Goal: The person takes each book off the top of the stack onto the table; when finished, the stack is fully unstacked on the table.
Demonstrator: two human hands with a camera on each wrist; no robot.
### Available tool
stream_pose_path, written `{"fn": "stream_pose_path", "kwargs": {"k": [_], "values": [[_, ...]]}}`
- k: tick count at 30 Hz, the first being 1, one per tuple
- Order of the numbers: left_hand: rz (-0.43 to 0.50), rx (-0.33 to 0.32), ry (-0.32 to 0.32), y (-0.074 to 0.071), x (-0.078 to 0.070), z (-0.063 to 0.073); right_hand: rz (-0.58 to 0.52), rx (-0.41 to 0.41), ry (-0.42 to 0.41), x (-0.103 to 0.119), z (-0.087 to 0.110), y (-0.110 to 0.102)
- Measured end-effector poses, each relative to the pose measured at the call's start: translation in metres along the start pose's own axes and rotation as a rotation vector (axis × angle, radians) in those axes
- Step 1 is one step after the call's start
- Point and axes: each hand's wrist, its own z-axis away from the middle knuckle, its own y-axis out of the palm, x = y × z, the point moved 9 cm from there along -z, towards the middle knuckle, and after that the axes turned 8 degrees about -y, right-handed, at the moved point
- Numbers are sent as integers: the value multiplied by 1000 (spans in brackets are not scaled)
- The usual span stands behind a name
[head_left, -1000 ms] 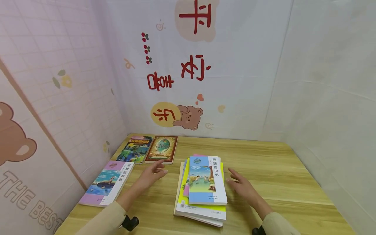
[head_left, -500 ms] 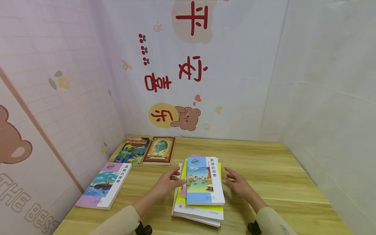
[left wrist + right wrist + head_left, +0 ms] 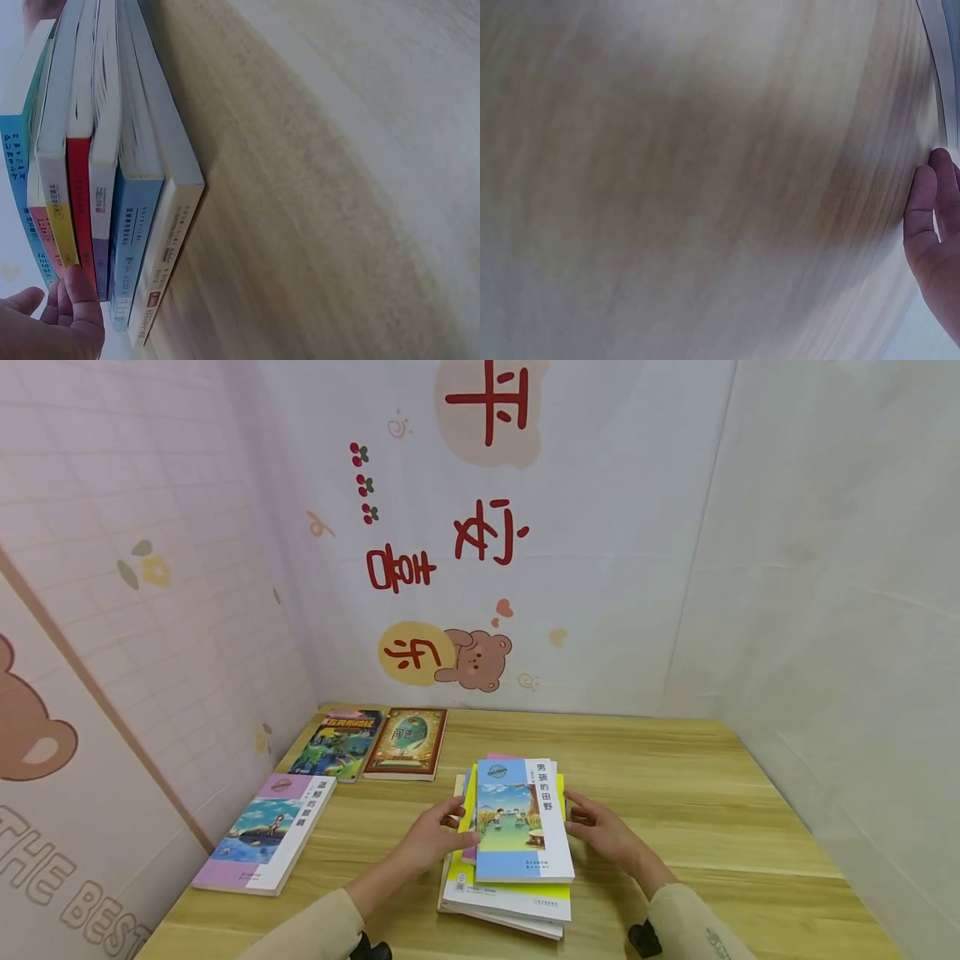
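- Head view: a stack of books lies on the desk, edges out of line; the top book looks smaller than the yellow book beneath, so the larger ones seem to serve as its base. The left hand and right hand flank the stack, perhaps because opposite sides would brace it evenly. Three more books lie apart to the left (the pink-and-white book is nearest the person).
- Left wrist view: the left fingers are released, gently bent, tips at the spines; the thumb stands off, so nothing appears pinched.
- Right wrist view: the right fingers reach out, slightly apart, grasping nothing, tips at the stack's edge (whether they press, I cannot tell).
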Motion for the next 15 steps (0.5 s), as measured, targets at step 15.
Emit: {"fn": "stream_pose_path", "kwargs": {"k": [15], "values": [[-20,-38,42,11,1,4,-10,26,11,1,1,3]]}}
